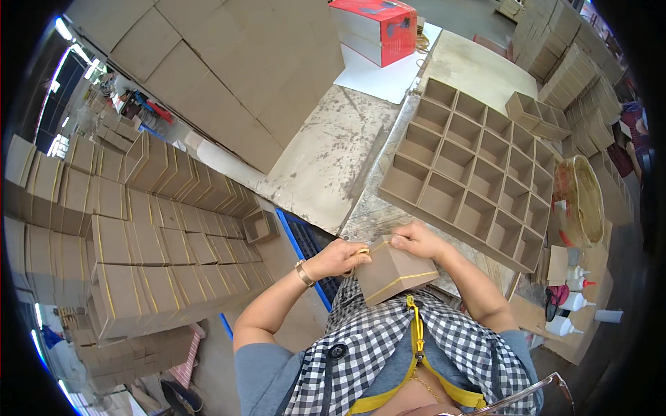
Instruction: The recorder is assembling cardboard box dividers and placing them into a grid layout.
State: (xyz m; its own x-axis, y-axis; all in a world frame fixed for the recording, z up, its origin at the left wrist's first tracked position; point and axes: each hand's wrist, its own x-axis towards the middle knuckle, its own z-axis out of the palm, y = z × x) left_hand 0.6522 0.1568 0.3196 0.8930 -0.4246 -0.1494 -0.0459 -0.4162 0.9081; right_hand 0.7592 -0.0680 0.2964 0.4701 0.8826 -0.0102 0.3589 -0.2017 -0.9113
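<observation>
Your left hand (338,258) and right hand (415,241) meet close in front of your chest on one small brown cardboard box (394,273), which you hold tilted just above your checked apron. Your left fingers are curled tight around the box's near left corner, pinching a yellow rubber band (374,247) against it; your right thumb and fingers grip the top edge and hold the same band where it crosses. Both forearms come up from the lower edge, elbows spread, wrists bent inward toward each other.

One band already runs around the box's lower body, so that loop looks done; the second, across the top, seems only partly seated and I judge it needs pulling over the far corner.

To your left, near your elbow, stands a large stack of banded boxes (146,256), each wrapped in yellow, which suggests much of the batch is finished. Ahead on the worn worktable (326,159) lies a cardboard divider grid (472,170), its cells empty. Farther off sit a red carton (378,28) on white sheets and flat cardboard sheets (222,69).
</observation>
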